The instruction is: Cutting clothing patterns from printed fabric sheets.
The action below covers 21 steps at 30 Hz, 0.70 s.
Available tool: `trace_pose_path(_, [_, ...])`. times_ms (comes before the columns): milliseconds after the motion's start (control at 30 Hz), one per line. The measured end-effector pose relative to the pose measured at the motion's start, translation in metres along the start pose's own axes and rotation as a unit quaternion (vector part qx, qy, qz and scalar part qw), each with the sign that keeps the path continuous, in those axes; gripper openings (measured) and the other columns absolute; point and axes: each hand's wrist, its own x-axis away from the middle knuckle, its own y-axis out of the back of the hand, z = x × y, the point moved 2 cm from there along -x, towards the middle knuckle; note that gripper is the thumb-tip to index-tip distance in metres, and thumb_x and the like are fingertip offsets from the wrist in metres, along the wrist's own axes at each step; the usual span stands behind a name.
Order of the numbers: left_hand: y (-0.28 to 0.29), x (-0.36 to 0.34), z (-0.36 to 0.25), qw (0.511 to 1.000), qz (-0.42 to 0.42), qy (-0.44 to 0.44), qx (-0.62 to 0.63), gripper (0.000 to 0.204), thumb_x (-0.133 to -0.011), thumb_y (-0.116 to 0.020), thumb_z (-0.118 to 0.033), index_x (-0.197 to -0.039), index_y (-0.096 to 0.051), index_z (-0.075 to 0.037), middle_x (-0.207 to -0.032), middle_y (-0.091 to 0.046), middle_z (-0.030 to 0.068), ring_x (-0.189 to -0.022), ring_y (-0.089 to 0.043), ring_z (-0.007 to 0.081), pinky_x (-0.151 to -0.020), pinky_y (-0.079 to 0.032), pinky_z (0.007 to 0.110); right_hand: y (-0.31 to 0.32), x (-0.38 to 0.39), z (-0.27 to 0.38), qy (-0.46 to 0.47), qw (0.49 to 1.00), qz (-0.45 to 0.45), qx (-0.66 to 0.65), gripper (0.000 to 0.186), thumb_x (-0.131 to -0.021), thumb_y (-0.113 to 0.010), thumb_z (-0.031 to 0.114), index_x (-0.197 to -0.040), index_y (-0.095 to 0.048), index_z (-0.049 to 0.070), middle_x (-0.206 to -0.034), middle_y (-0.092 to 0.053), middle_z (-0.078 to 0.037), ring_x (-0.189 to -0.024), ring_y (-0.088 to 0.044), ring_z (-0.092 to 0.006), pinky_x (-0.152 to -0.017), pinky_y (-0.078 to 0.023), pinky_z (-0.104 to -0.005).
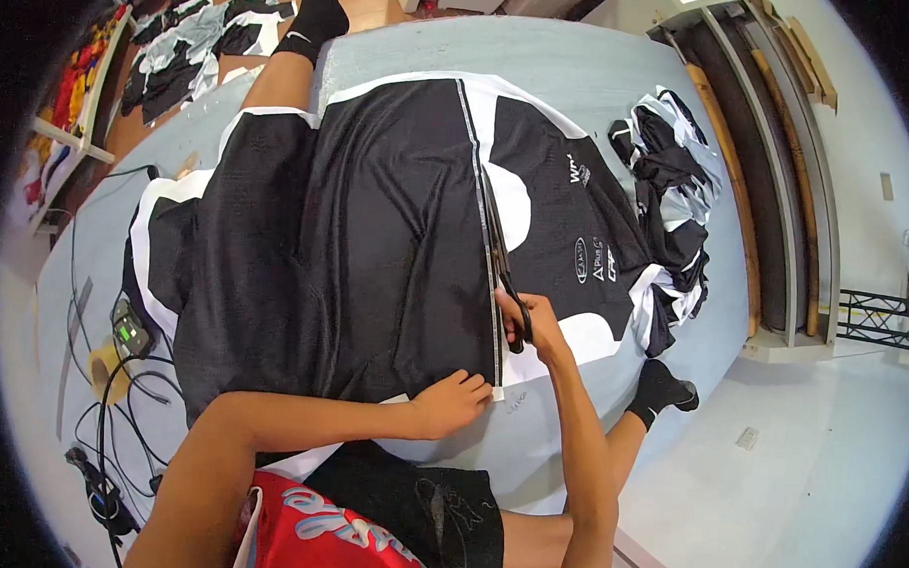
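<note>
A large sheet of black fabric (376,231) with white borders lies in front of me, partly draped over my outstretched left leg. My right hand (531,325) grips the black handles of a pair of scissors (500,251). Their long blades point away from me along the narrow black-and-white strip at the sheet's right edge. Just right of the blades, the fabric carries black areas, white curved shapes and white printed logos. Near the strip's lower end, my left hand (453,404) has its fingers bent together on the fabric's near edge; the fingertips are partly hidden.
Crumpled black, white and grey cloth (673,192) is heaped at the right, beside long rolls (724,173). Cables, a tape roll (108,374) and a small dark device (131,328) lie at the left. Fabric pieces (187,59) cover the floor beyond. My right foot (663,391) rests near the edge.
</note>
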Motion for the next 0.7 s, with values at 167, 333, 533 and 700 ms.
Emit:
trace_pose_path(167, [-0.002, -0.001, -0.001, 1.000, 0.002, -0.002, 0.004, 0.032, -0.076, -0.072, -0.023, -0.100, -0.071, -0.002, -0.110, -0.058, 0.0078, -0.108, -0.050, 0.0238, -0.090, -0.040, 0.036, 0.000, -0.017, 0.013, 0.003, 0.999, 0.011, -0.031, 0.052, -0.092, -0.074, 0.057, -0.071, -0.059, 0.011, -0.062, -0.053, 0.003, -0.050, -0.051, -0.0073, -0.047, -0.041, -0.0238])
trace_pose_path(333, [-0.004, 0.000, 0.000, 1.000, 0.007, -0.003, -0.005, 0.031, -0.077, -0.071, -0.023, -0.100, -0.071, -0.002, -0.108, -0.058, 0.0074, -0.106, -0.049, 0.0236, -0.088, -0.040, 0.036, -0.002, -0.024, 0.023, 0.016, 1.000, 0.003, 0.007, 0.053, -0.093, -0.071, 0.058, -0.069, -0.057, 0.013, -0.060, -0.053, 0.002, -0.051, -0.054, -0.0089, -0.047, -0.041, -0.0253])
trace_pose_path(533, [-0.007, 0.000, -0.001, 1.000, -0.007, -0.004, -0.006, 0.034, -0.077, -0.070, -0.022, -0.103, -0.072, -0.001, -0.108, -0.059, 0.0073, -0.105, -0.050, 0.0235, -0.087, -0.040, 0.036, -0.002, -0.028, 0.038, 0.001, 1.000, 0.007, -0.005, 0.059, -0.089, -0.073, 0.064, -0.065, -0.054, 0.014, -0.059, -0.051, 0.002, -0.051, -0.052, -0.0094, -0.050, -0.042, -0.0259])
trace_pose_path(700, [-0.008, 0.002, -0.003, 1.000, -0.014, -0.009, -0.003, 0.034, -0.080, -0.065, -0.019, -0.106, -0.072, 0.000, -0.110, -0.061, 0.0084, -0.106, -0.052, 0.0238, -0.088, -0.041, 0.035, -0.004, -0.039, 0.054, 0.009, 1.000, -0.015, 0.020, 0.056, -0.089, -0.071, 0.065, -0.070, -0.058, 0.014, -0.059, -0.054, 0.002, -0.053, -0.057, -0.0092, -0.050, -0.039, -0.0247])
